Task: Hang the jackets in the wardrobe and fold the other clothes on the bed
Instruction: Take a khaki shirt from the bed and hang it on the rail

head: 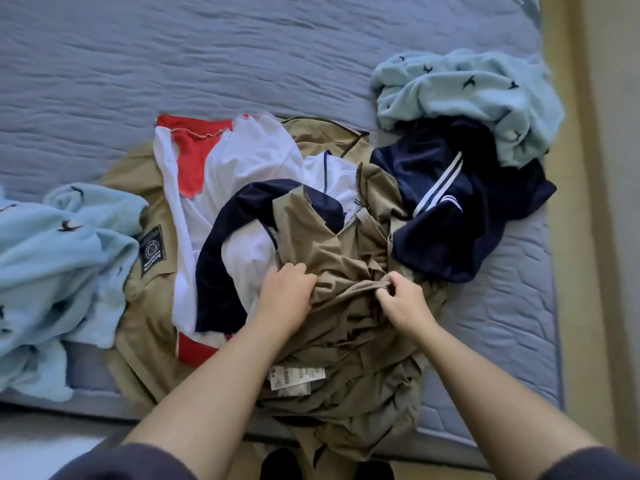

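A crumpled khaki garment [346,327] with a white care label lies at the near edge of the bed [242,57]. My left hand [285,294] grips a bunch of its cloth, and my right hand [403,299] pinches a fold of it a little to the right. Behind it lie a white, red and navy jacket [242,174] and a tan jacket [152,306] with a dark patch. A navy garment with white stripes [460,209] sits to the right.
Light blue fleece clothes with dark bird prints lie in two heaps, one at the left [59,271] and one at the back right [471,95]. The far half of the grey-blue quilt holds no clothes. A beige floor strip [602,237] runs along the right side.
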Motion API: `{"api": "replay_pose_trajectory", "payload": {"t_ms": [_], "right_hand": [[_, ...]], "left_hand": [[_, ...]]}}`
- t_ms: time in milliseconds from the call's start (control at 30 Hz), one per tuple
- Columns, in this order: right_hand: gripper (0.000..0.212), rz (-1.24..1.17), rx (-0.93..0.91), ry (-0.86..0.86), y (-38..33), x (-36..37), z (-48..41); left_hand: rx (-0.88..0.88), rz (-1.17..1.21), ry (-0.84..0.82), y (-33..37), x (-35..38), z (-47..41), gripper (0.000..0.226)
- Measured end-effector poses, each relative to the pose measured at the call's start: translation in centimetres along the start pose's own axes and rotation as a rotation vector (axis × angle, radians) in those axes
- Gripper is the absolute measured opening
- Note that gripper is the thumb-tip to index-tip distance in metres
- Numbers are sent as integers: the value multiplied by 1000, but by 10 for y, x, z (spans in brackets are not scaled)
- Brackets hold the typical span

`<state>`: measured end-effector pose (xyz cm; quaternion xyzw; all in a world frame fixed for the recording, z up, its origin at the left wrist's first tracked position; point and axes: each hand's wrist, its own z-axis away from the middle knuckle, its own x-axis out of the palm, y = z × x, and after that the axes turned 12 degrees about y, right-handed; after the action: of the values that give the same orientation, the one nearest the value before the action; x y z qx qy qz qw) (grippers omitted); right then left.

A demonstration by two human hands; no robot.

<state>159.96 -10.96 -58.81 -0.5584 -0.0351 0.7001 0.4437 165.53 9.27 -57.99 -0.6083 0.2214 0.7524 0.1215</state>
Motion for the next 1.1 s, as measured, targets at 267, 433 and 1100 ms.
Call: {"api": "replay_pose_trajectory", "payload": {"t_ms": [267, 433, 1100], "right_hand": [[24, -345, 383, -114, 23, -23, 10], [23, -268, 414, 159, 55, -48, 2], [26, -858, -55, -73, -132, -150, 90]], "left_hand": [[-432, 980, -272, 42, -9, 14, 11], [-499, 450, 279, 22, -14, -10, 36], [-385, 1034, 375, 83, -142, 40, 22]]}}
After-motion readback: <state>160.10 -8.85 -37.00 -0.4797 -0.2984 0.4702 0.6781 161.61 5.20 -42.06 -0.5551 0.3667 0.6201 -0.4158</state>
